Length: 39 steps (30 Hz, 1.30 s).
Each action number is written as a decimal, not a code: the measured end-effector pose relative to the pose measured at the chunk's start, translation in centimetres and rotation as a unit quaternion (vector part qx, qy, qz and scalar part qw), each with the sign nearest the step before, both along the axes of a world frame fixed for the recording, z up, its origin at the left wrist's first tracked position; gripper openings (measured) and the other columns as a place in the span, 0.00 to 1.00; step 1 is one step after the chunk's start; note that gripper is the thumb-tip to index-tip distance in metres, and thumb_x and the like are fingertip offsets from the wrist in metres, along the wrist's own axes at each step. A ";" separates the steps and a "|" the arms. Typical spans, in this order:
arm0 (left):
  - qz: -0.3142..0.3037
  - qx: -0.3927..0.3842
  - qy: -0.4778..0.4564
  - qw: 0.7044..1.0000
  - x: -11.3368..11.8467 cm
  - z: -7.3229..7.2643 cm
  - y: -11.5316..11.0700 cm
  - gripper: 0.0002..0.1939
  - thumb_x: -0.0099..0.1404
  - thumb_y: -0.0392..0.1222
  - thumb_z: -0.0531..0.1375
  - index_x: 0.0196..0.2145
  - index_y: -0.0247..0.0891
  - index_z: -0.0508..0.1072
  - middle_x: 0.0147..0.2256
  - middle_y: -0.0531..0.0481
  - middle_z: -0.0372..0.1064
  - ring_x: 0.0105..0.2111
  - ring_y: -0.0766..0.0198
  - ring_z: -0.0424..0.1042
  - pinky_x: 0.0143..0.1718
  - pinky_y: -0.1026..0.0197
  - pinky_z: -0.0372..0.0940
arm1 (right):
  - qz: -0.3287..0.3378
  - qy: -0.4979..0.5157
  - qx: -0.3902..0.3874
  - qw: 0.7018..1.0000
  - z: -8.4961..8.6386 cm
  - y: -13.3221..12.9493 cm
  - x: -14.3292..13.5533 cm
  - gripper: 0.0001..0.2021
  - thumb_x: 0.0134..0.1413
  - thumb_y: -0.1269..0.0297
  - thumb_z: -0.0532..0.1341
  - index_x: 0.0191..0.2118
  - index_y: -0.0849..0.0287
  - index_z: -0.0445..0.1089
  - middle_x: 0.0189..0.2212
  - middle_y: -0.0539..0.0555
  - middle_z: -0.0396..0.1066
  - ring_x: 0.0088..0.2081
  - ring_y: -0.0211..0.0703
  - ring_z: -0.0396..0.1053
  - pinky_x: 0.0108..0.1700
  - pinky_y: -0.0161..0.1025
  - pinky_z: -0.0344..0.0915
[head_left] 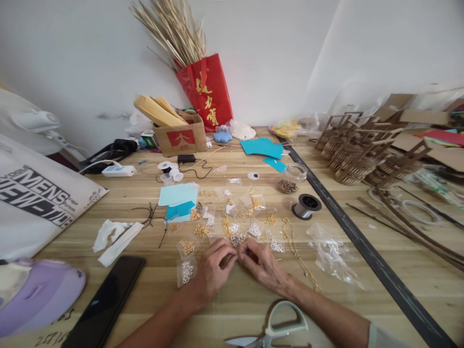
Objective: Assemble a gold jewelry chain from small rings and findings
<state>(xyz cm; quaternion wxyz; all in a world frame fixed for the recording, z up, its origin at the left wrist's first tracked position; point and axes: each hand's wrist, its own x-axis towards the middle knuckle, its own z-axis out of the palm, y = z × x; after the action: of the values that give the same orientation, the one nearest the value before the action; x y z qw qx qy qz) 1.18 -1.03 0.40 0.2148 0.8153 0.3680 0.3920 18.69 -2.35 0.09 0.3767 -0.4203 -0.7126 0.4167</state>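
Both hands meet at the front middle of the wooden table, fingertips almost touching. My left hand (pixel 216 265) is closed in a pinch, and what it holds is too small to make out. Pinched the same way, my right hand (pixel 264 266) faces it from the right. Just beyond the fingertips lie dark and silver beads (pixel 237 239) and a bag of silver pieces (pixel 254 229). Small bags of gold findings (pixel 187 247) and silver rings (pixel 186 271) sit left of my left hand. A gold chain (pixel 295 253) lies to the right of my right hand.
Scissors (pixel 270 331) lie near the front edge, a black phone (pixel 107 302) at the left. A wire spool (pixel 306 207), a bead jar (pixel 290 181) and a crumpled plastic bag (pixel 335 251) are to the right. Small woven baskets (pixel 357 150) stand back right; a red bag (pixel 208 94) leans on the wall.
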 end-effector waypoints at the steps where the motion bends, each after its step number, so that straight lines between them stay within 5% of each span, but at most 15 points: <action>1: -0.001 0.022 0.003 1.000 0.0 0.0 0.0 0.07 0.61 0.28 0.56 0.28 0.36 0.70 0.28 0.48 0.69 0.30 0.64 0.70 0.32 0.64 0.66 | 0.003 0.001 -0.007 1.000 0.1 0.0 0.0 0.06 0.61 0.66 0.54 0.31 0.59 0.62 0.23 0.47 0.59 0.25 0.35 0.56 0.27 0.33 0.53; 11: -0.071 0.187 0.075 0.977 -0.8 -0.4 0.2 0.09 0.63 0.24 0.55 0.36 0.34 0.71 0.41 0.42 0.71 0.47 0.56 0.67 0.47 0.53 0.68 | 0.027 0.023 -0.076 0.996 -0.1 0.6 0.4 0.07 0.57 0.67 0.56 0.28 0.60 0.63 0.21 0.45 0.57 0.24 0.34 0.54 0.26 0.32 0.50; 17: -0.104 0.229 0.106 0.962 -1.1 -0.5 0.3 0.10 0.64 0.25 0.55 0.41 0.32 0.72 0.39 0.40 0.72 0.47 0.54 0.68 0.47 0.52 0.70 | 0.042 0.036 -0.116 0.992 -0.4 0.9 0.7 0.07 0.56 0.64 0.58 0.30 0.60 0.64 0.21 0.45 0.57 0.24 0.34 0.53 0.25 0.32 0.49; 28: -0.095 0.104 0.031 0.990 -0.8 -0.6 0.5 0.09 0.66 0.29 0.53 0.32 0.35 0.71 0.30 0.45 0.71 0.34 0.62 0.70 0.38 0.58 0.69 | 0.033 0.028 -0.080 0.996 -0.4 0.9 0.6 0.05 0.55 0.67 0.58 0.30 0.60 0.65 0.21 0.45 0.57 0.23 0.33 0.53 0.24 0.31 0.49; 39: 0.009 -0.155 -0.036 0.987 -0.5 -0.2 0.5 0.05 0.56 0.30 0.59 0.25 0.36 0.72 0.26 0.50 0.73 0.27 0.64 0.73 0.30 0.65 0.66 | 0.007 -0.040 0.060 0.997 -0.5 0.7 0.5 0.04 0.56 0.73 0.57 0.33 0.59 0.67 0.27 0.50 0.66 0.28 0.37 0.62 0.30 0.33 0.58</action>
<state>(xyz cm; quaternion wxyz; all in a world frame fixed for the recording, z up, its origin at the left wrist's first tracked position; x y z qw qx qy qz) 0.70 -0.53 0.20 0.3481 0.7540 0.4237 0.3617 19.19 -1.64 -0.42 0.3699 -0.4082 -0.7537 0.3585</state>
